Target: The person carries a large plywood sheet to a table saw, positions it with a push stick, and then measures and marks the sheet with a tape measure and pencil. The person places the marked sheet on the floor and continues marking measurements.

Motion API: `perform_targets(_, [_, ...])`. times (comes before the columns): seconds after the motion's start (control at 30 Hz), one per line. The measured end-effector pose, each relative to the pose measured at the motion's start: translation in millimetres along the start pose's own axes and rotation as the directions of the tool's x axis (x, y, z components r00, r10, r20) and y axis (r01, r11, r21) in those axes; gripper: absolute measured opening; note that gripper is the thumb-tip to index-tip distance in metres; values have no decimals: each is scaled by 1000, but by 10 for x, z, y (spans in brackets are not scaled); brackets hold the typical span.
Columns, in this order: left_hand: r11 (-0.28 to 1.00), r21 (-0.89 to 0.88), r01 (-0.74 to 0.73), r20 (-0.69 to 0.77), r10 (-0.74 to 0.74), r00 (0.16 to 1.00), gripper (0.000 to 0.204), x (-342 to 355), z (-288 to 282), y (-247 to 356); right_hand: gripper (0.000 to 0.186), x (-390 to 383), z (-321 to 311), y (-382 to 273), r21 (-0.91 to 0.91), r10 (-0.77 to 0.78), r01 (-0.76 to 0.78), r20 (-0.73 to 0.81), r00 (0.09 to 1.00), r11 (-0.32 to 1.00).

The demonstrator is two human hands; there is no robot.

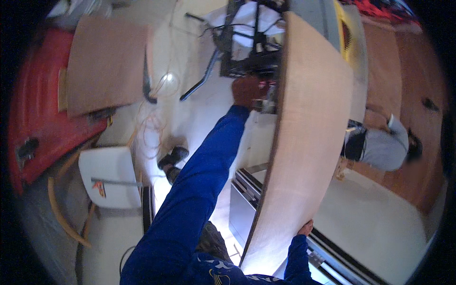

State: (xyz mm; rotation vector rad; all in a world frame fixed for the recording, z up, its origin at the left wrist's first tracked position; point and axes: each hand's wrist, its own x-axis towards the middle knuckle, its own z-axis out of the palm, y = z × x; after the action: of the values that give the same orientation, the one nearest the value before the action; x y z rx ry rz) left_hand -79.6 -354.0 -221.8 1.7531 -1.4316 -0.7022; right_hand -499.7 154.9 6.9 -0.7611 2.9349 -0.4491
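A long pale wooden board [308, 133] stands at a slant down the middle of the head view, beside a black metal frame with the grey and yellow body of a machine [346, 28]. My left hand [244, 90], on a blue-sleeved arm, reaches to a metal fitting [263, 105] just left of the board, below the black frame [237, 66]; it is blurred and its fingers are unclear. My right hand [305, 228] grips the board's right edge near the bottom. Metal rails [249, 187] run under the board.
Another person in a grey shirt [380, 147] is beyond the board at right. At left are a white chair [107, 166], a red panel [38, 109], a brown board [102, 61] and cords [152, 123]. A bent black bar [194, 88] and shoes [173, 156] are on the floor.
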Motion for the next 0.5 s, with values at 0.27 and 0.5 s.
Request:
perform_targets(0.27, [978,193,-84,297,23,955,47,-281,101,-268,63,-112,111,-32,-134,-40,23,-126,991,991])
perform_targets(0.5, [972,226,-64,334,-16,942,48,-479,159,-359,52,-212,112,-215,33,-99,105,-145,985,994])
